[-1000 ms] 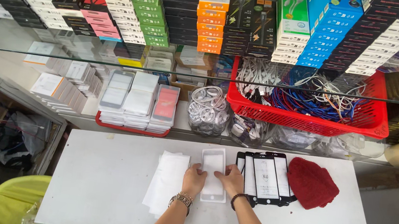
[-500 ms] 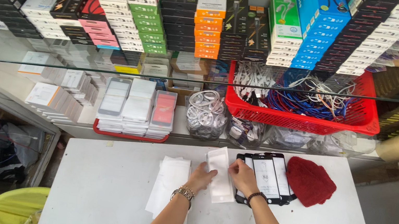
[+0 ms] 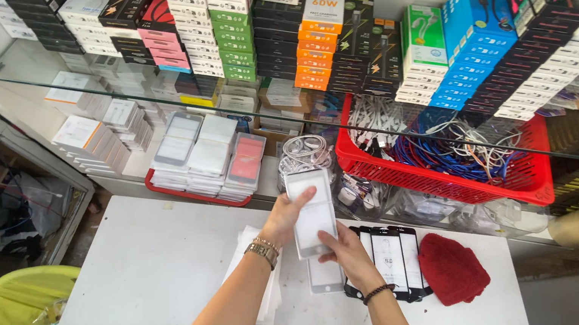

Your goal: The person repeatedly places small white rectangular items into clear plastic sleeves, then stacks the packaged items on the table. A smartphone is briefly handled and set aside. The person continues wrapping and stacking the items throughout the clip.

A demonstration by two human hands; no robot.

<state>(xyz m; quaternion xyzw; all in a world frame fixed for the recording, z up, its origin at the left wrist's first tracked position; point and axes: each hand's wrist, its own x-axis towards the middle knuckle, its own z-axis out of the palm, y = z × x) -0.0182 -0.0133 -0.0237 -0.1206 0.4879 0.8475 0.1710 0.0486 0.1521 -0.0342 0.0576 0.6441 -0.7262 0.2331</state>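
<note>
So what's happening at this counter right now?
A person holds a flat white rectangular screen-protector packet up over a white table, left hand on its left edge, right hand under its lower end. A similar packet lies below, beside black-framed glass protectors and a dark red knitted cloth.

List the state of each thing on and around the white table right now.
Clear flat packet: lifted, held by left hand and right hand.
Black-rimmed screen protectors: flat on white table.
Red cloth: crumpled on table.
Red basket: full of cables.
</note>
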